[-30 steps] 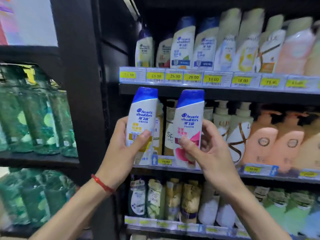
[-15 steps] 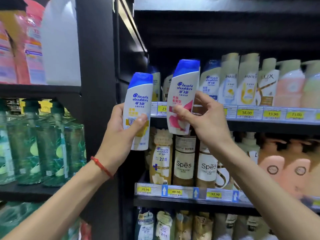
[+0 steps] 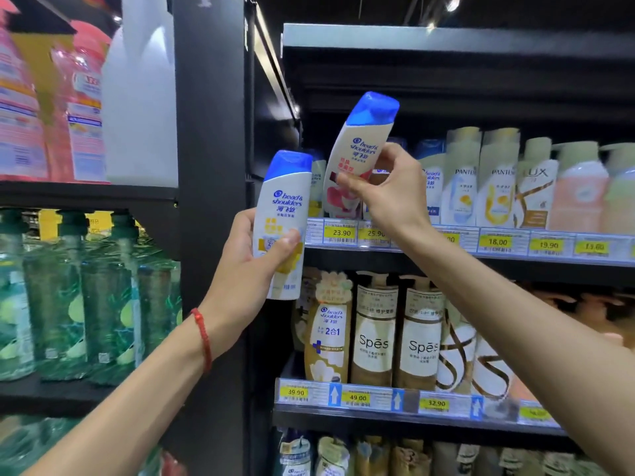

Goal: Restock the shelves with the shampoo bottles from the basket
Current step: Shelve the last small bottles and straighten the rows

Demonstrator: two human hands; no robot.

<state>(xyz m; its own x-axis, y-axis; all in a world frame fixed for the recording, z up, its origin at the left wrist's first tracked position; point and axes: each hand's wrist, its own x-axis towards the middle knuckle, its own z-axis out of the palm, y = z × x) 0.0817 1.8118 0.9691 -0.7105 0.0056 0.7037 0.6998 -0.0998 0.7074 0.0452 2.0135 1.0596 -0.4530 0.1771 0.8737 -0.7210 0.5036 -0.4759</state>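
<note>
My left hand grips a white shampoo bottle with a blue cap and yellow label, upright, in front of the black shelf post. My right hand holds a second white bottle with a blue cap and pink label, tilted to the right, its base just above the front edge of the upper shelf near the 23.90 and 25.90 price tags. More blue-capped bottles stand behind it on that shelf. The basket is out of view.
The upper shelf also carries cream, gold and pink bottles to the right. The shelf below holds brown pump bottles. A black post divides off the left unit with green bottles and pink jugs.
My right hand has lifted the pink-label bottle higher and tilted it right, toward the upper shelf. The left hand's bottle has stayed about level. My view has tipped upward.
</note>
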